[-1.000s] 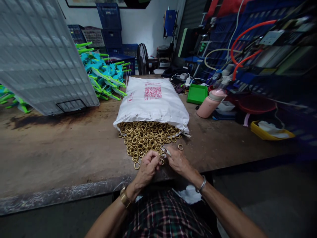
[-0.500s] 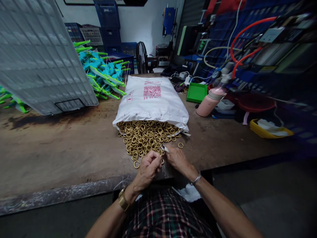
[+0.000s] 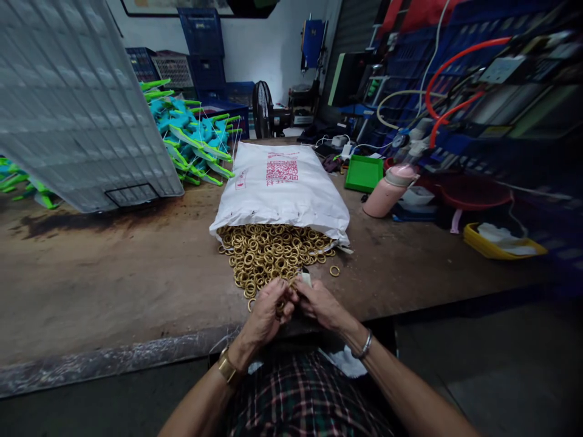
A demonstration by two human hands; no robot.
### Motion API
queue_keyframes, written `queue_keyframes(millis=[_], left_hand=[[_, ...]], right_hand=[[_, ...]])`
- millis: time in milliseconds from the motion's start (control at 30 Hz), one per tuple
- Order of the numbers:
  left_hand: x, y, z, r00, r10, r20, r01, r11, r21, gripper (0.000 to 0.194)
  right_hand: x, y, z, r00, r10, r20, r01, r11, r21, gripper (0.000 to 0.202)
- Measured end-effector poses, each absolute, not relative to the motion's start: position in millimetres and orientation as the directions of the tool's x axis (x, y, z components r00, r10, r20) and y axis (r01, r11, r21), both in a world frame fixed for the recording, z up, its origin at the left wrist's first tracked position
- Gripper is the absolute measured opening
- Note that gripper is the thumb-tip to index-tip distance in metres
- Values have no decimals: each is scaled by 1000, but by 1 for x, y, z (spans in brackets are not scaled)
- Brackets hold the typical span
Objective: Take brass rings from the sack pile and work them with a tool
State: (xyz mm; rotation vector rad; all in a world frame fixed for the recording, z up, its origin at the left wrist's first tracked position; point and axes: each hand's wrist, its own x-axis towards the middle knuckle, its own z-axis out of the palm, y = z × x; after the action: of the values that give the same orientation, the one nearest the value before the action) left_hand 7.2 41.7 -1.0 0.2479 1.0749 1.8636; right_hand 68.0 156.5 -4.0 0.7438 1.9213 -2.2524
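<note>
Close to the table's front edge, my left hand point(image 3: 268, 314) is closed with brass-coloured rings point(image 3: 279, 308) partly showing among its fingers. My right hand point(image 3: 322, 305) meets it, thumb and fingers pinched on what looks like a ring at the left fingertips; the fingers hide most of it. Something whitish with a dark tip point(image 3: 304, 277) shows at the right index finger; I cannot tell whether it is a wrap or a small tool. Just beyond both hands, a heap of brass-coloured rings point(image 3: 266, 254) spills from the mouth of a white sack point(image 3: 291, 197) lying on its side.
One loose ring point(image 3: 334, 271) lies right of the heap. A grey ribbed plastic crate point(image 3: 91, 109) stands on the left, with green and turquoise pieces point(image 3: 195, 142) behind it. On the right are a green tray point(image 3: 364, 173), a pink bottle point(image 3: 386, 195) and a yellow tray point(image 3: 501, 246).
My right hand has drawn back from the heap's edge to my left hand, and their fingertips now meet. My left hand has turned, showing rings in its fingers. The view has shifted slightly.
</note>
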Motion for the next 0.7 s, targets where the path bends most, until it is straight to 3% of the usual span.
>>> queue_keyframes(millis=[67, 200, 300, 400, 533, 700], left_hand=[[8, 42, -1, -552, 779, -297, -625, -150, 766, 34], [8, 42, -4, -565, 741, -363, -643, -119, 757, 34], [8, 41, -6, -583, 711, -394, -659, -129, 741, 33], [8, 40, -7, -586, 706, -397, -650, -117, 751, 32], [11, 40, -6, -559, 749, -355, -610, -81, 788, 32], [13, 40, -9, -624, 712, -321, -452, 5, 892, 28]], right_hand=[[66, 158, -6, -899, 273, -343, 318, -132, -939, 29], [65, 168, -13, -907, 389, -161, 242, 168, -956, 22], [68, 174, -14, -895, 447, -5, 207, 404, -891, 20], [71, 176, -10, -913, 399, 89, 164, 557, -814, 22], [74, 173, -4, -940, 322, 114, 129, 644, -754, 21], [76, 170, 0, -941, 321, 111, 123, 628, -769, 21]])
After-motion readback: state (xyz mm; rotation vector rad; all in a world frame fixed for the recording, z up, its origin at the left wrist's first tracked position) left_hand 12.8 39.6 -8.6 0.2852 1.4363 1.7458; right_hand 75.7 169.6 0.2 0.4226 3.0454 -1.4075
